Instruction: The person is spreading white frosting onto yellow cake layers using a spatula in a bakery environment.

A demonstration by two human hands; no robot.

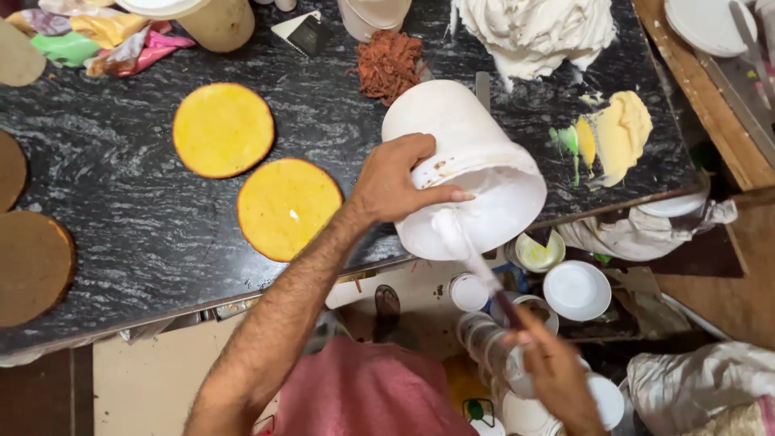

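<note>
We see the left hand (400, 182) clasped over the rim of a white plastic bucket (468, 165), thumb along the mouth, tipping it on its side at the front edge of the black speckled counter (145, 226) so that its open mouth faces the person. The right hand (557, 375) is closed around the dark handle of a spatula (472, 254), whose cream-coated blade reaches into the bucket's mouth; the blade is blurred, so we cannot say just where it touches the inside.

On the counter, left of the bucket, lie two round yellow sponge layers (224, 129) just beside each other, and brown cake rounds (32, 262) sit at the far left edge. Behind the bucket we see a heap of reddish-brown crumbs (389, 64), a large mound of white cream (537, 28), and smears of yellow and green cream (617, 133) to the right. Below the counter edge stand small white tubs and lids (575, 289).
</note>
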